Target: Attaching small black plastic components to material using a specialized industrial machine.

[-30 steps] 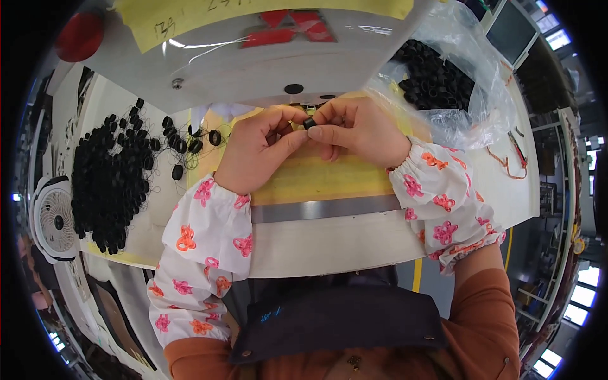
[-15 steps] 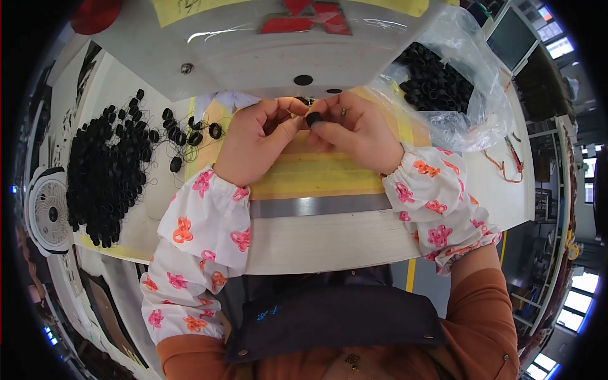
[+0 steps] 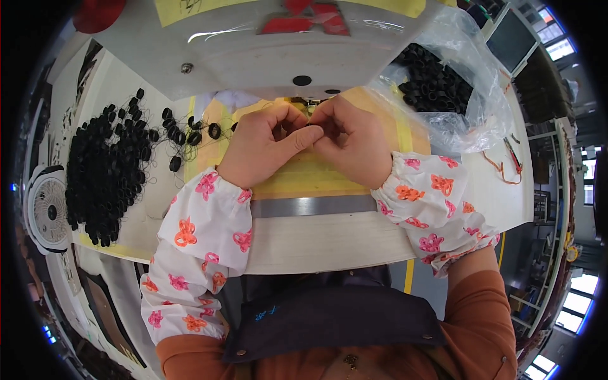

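Observation:
Under the pale head of a sewing machine (image 3: 253, 63), my left hand (image 3: 269, 140) and my right hand (image 3: 354, 142) meet with their fingertips together. Both are closed in a pinch. The small black fabric loop in my right fingers is almost wholly hidden now, with only a dark sliver between the fingertips. What my left fingers grip cannot be made out. Just behind the fingertips shows the metal presser foot area (image 3: 310, 104). To the left of my left hand lie finished-looking black loops (image 3: 180, 136) with loose threads trailing from them.
A large heap of black loops (image 3: 104, 180) covers the table's left side. At the right, a clear plastic bag (image 3: 487, 120) holds more black loops (image 3: 437, 82). Orange-handled thread snips (image 3: 514, 161) lie near the right edge. A white fan (image 3: 52, 212) stands far left.
My right hand has turned inward and moved slightly left, its fingers now covering the black loop that showed before. My left thumb has shifted right, over the meeting point.

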A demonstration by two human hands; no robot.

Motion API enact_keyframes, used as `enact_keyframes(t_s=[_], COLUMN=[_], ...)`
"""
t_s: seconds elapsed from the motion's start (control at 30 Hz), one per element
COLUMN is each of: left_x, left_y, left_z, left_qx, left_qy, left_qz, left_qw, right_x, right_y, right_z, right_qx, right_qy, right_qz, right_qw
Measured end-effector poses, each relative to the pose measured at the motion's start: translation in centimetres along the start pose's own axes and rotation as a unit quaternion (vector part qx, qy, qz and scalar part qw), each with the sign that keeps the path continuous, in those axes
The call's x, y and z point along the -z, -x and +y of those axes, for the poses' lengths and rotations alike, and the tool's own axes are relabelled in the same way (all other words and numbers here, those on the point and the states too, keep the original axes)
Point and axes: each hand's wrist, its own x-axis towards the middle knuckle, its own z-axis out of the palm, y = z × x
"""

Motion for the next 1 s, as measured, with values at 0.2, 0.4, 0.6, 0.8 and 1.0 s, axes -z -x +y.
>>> enact_keyframes(t_s=[0.2,0.4,0.6,0.8,1.0], left_x=[0.4,1.1,1.0,0.8,0.4], left_y=[0.2,0.3,0.1,-0.2,-0.4], left_z=[0.6,0.5,-0.2,0.4,-0.1], left_qx=[0.014,0.016,-0.015,-0.018,-0.014], left_qy=[-0.042,-0.082,-0.074,-0.171,-0.103], left_qz=[-0.040,-0.099,-0.080,-0.042,0.005], left_qw=[0.998,0.992,0.994,0.984,0.995], right_x=[-0.1,0.2,0.1,0.6,1.0], right_y=[0.0,0.0,-0.2,-0.3,-0.6], right_z=[0.0,0.3,0.7,1.1,0.9], right_qx=[0.164,0.250,0.245,0.272,0.143], right_qy=[0.151,0.172,0.160,0.246,0.166], right_qz=[0.007,-0.046,-0.024,-0.028,-0.019], right_qw=[0.975,0.952,0.956,0.930,0.976])
